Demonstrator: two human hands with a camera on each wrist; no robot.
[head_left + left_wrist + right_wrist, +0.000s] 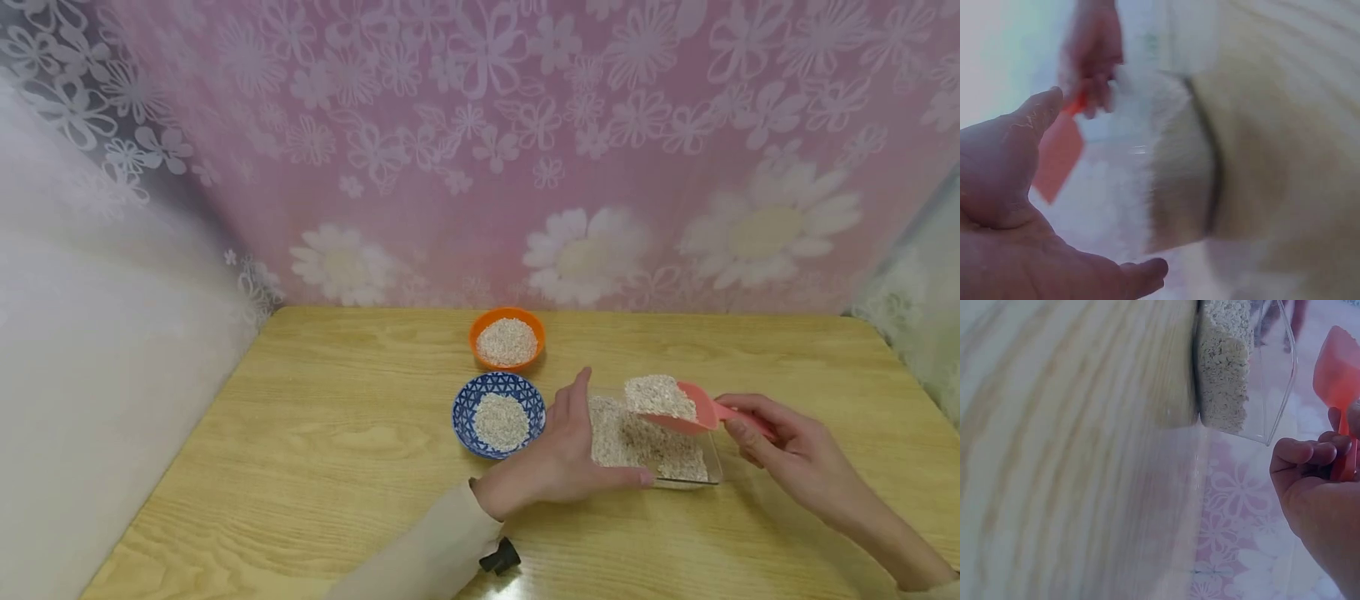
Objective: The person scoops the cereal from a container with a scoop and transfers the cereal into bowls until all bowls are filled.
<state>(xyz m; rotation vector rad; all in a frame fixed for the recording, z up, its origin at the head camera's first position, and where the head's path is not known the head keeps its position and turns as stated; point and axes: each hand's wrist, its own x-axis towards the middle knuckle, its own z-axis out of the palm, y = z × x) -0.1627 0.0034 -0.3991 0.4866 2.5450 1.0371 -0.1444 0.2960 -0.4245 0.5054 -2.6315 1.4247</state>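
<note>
Left sleeve (423, 546): plain cream, long, reaching the wrist
Cuff band (475, 492): thin, dark
Black piece (500, 557): small, chunky, at the sleeve's edge
Right sleeve (936, 590): cream, only its edge showing
Right forearm (881, 521): bare

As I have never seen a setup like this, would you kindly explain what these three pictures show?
There is no robot here: a person works with a bare left hand and right hand. The wide picture comes from a camera worn on the head; the two sideways-looking ones come from a camera on each wrist.

On the wood-grain table stand an orange bowl, a blue-and-white bowl and a clear rectangular container, all holding pale flakes, possibly oats. The right hand holds a pink scoop, heaped with flakes, above the container. The left hand is spread at the container's left end; whether it touches is unclear.
</note>
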